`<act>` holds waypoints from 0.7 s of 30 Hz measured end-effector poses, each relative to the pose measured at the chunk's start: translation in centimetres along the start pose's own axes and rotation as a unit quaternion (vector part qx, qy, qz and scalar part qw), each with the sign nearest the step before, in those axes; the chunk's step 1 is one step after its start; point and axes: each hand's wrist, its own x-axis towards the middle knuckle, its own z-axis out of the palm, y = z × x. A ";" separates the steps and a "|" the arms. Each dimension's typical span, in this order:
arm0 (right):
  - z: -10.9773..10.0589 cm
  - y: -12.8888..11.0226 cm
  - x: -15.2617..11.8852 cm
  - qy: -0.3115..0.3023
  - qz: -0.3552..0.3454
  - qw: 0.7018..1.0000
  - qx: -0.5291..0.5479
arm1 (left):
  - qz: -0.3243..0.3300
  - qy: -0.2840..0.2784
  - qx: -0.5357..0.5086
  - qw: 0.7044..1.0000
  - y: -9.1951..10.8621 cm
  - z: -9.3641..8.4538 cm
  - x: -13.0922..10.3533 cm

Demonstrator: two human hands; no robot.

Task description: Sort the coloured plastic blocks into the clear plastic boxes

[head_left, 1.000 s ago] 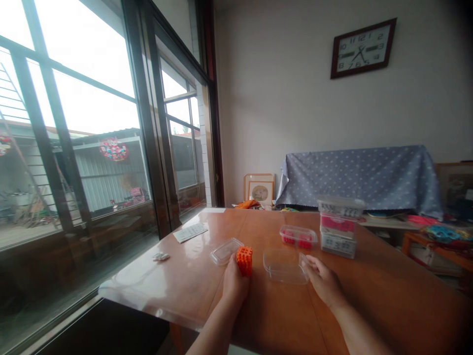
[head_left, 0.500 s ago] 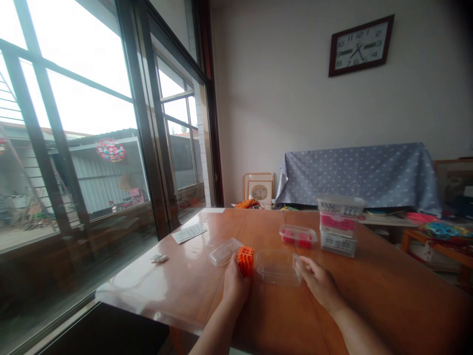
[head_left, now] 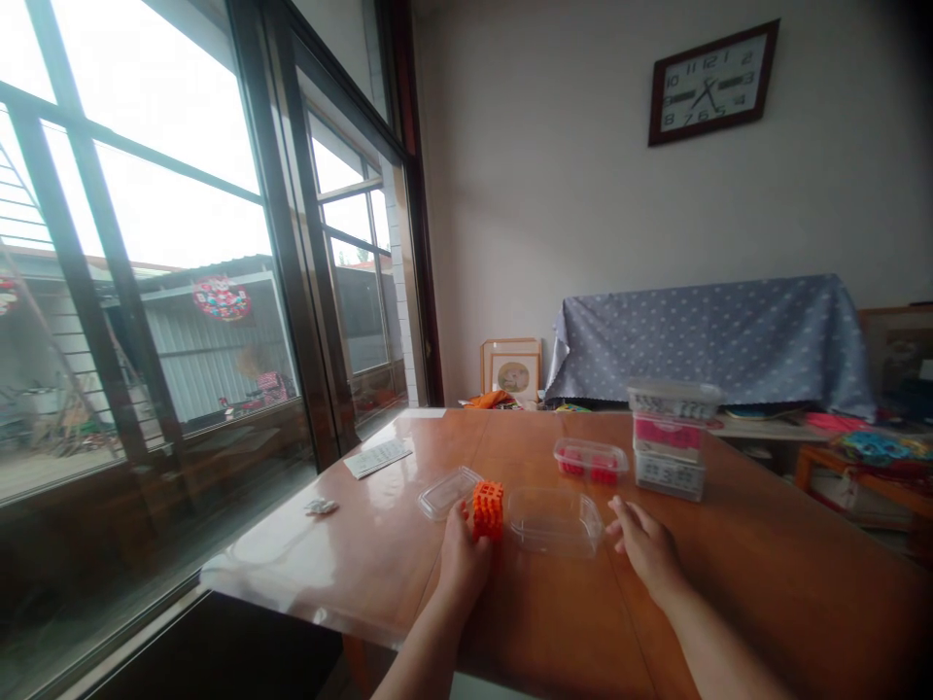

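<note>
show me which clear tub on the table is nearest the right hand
The front tub, just beside the right hand; the rear tub with red pieces and the stacked boxes stand farther back.

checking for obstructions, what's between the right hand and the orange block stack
The head view shows a clear plastic container between the right hand and the orange block stack.

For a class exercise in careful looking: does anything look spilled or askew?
Nothing looks spilled; the orange block stands upright in the left hand. The wall clock looks askew, its right side higher, though lens distortion may explain that.
</note>
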 end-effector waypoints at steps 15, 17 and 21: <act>0.0 0.0 0.1 -0.024 0.018 1.000 -0.003 | 0.137 -0.157 0.090 0.974 7.5 -4.7 5.2; 0.0 0.0 0.1 -0.028 0.020 0.999 0.002 | 0.141 -0.196 0.123 0.963 7.9 -4.8 6.0; 0.1 0.2 0.2 -0.027 0.016 0.999 0.013 | 0.137 -0.244 0.171 0.945 8.5 -5.2 7.8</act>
